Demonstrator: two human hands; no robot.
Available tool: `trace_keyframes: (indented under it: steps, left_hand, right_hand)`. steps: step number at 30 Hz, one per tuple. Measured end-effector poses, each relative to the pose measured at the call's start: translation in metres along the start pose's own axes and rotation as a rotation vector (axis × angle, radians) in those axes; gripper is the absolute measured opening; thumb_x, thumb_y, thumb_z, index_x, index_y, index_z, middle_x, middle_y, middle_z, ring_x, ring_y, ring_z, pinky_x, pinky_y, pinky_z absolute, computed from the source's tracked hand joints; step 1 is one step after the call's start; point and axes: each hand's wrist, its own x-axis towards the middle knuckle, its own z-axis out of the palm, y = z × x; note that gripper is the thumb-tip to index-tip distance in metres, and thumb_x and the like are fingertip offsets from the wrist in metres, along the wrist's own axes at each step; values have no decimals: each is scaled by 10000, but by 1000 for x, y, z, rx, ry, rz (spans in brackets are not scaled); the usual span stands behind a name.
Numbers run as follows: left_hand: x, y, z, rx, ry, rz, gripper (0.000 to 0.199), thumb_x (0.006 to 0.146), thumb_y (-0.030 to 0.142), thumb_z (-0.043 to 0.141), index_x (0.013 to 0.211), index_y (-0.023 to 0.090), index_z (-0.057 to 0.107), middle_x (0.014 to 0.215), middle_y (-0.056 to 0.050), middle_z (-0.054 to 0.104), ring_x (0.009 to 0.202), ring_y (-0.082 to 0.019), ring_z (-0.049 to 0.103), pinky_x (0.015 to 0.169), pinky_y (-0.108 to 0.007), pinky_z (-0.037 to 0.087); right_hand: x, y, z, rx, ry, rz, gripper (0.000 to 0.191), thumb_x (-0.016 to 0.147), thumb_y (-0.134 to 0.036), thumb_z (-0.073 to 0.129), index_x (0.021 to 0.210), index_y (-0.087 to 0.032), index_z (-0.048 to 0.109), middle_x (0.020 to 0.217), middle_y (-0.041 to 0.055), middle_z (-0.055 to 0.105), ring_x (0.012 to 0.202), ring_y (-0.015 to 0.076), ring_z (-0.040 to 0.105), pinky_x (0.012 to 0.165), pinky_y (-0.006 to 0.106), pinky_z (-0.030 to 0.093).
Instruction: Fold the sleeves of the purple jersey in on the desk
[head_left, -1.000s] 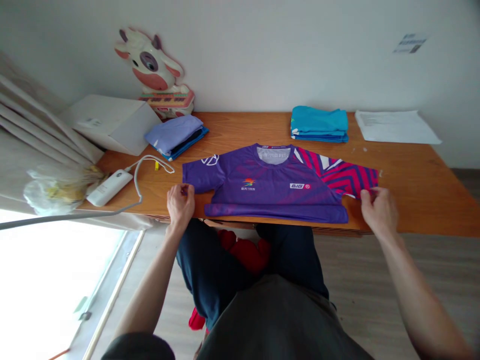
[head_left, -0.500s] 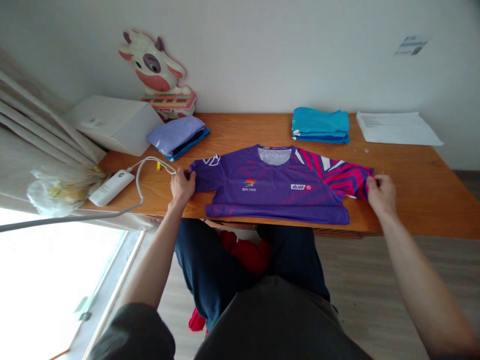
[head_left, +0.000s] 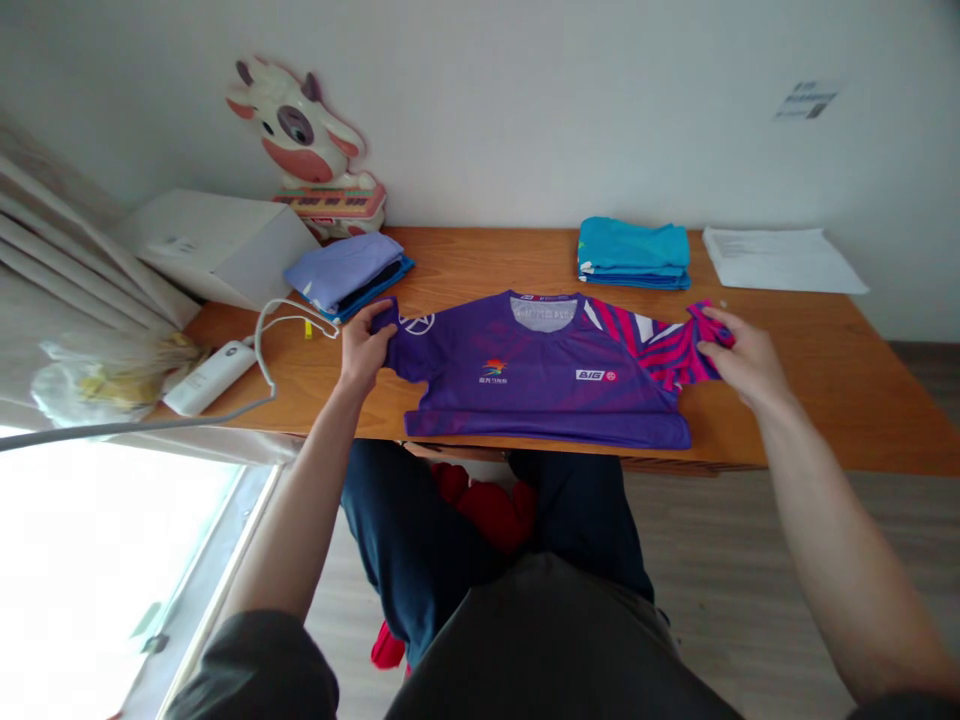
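A purple short-sleeved T-shirt (head_left: 540,370) lies front side up on the wooden table (head_left: 810,390), its lower part folded under or up along the near edge. At the plain purple sleeve, my left hand (head_left: 365,345) pinches the cuff between thumb and fingers, lifting it a little. My right hand (head_left: 739,358) grips the end of the pink-patterned sleeve, which is bunched and raised off the wood. The collar points to the wall, and small logos show on the chest.
Folded lilac and blue clothes (head_left: 345,270) lie by a white box (head_left: 225,245). A folded turquoise garment stack (head_left: 634,252) and white papers (head_left: 784,260) are at the back. A cow toy keyboard (head_left: 315,150), a white power bank with cable (head_left: 210,377) and a plastic bag (head_left: 94,380) sit left.
Both hands have lifted the sleeve ends and brought them slightly inward and away from me. The pink sleeve, flat before, is now bunched. The view has shifted slightly.
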Motion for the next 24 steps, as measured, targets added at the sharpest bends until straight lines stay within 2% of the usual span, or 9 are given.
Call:
trace_keyframes:
  steps: [2,4,7,9,11,13,16,19,24]
  left_hand:
    - [-7,21,17,-13,-154,91,594,891,210,812,1477,226,717,1434,-100,780,1340,-331,756,1149,-526,662]
    - [-16,37,34,-63,-345,108,660,958,302,837,1587,265,639,1486,-108,757,1244,-317,802,1040,-502,711]
    - [-25,43,55,-93,-505,95,634,1070,451,750,1652,274,571,1479,-140,766,1015,-276,844,844,-457,745]
    - [-26,33,69,-18,-474,157,524,1110,448,676,1591,244,633,1449,-146,787,1051,-285,839,877,-466,738]
    - [-26,18,84,129,-421,246,407,1118,386,632,1478,223,729,1416,-141,810,1190,-313,816,1028,-511,702]
    - [-26,5,101,286,-420,313,384,1114,321,600,1441,213,769,1450,-147,802,1353,-338,761,1205,-556,611]
    - [-33,-8,126,494,-473,342,524,1117,309,569,1617,192,669,1699,-163,640,1647,-386,529,1395,-620,401]
    - [-43,-13,139,699,-475,303,651,1142,410,541,1758,197,521,1863,-149,428,1780,-444,262,1450,-702,213]
    - [-45,-20,134,837,-406,243,740,1162,517,437,1801,145,447,1905,-180,319,1795,-472,179,1453,-733,112]
  right_hand:
    - [0,-31,9,146,-167,-87,866,978,-158,809,1784,-188,494,1657,225,662,1288,284,752,1156,508,582]
    - [-3,-57,21,309,-345,-155,1006,1015,-293,815,1870,-283,285,1815,201,489,1253,282,773,1063,498,663]
    - [-6,-75,45,408,-430,-175,927,1070,-466,725,1860,-394,244,1832,123,483,1105,266,819,891,501,739]
    - [-5,-73,62,356,-378,-181,757,1096,-492,651,1800,-363,403,1728,101,617,1119,288,823,921,534,740]
    - [-3,-65,78,245,-313,-209,585,1108,-468,598,1670,-305,600,1602,105,724,1236,325,801,1068,584,696]
    - [-2,-56,94,110,-276,-253,506,1112,-428,558,1574,-278,699,1578,112,738,1405,348,732,1235,618,594]
    - [-7,-49,114,-111,-290,-289,585,1126,-411,494,1671,-246,625,1744,118,595,1625,358,554,1377,635,441]
    - [-17,-45,130,-313,-301,-260,699,1152,-473,453,1797,-204,461,1874,133,409,1741,439,352,1419,737,282]
    - [-30,-38,138,-339,-263,-293,734,1170,-537,372,1850,-263,350,1889,114,387,1758,478,289,1399,817,200]
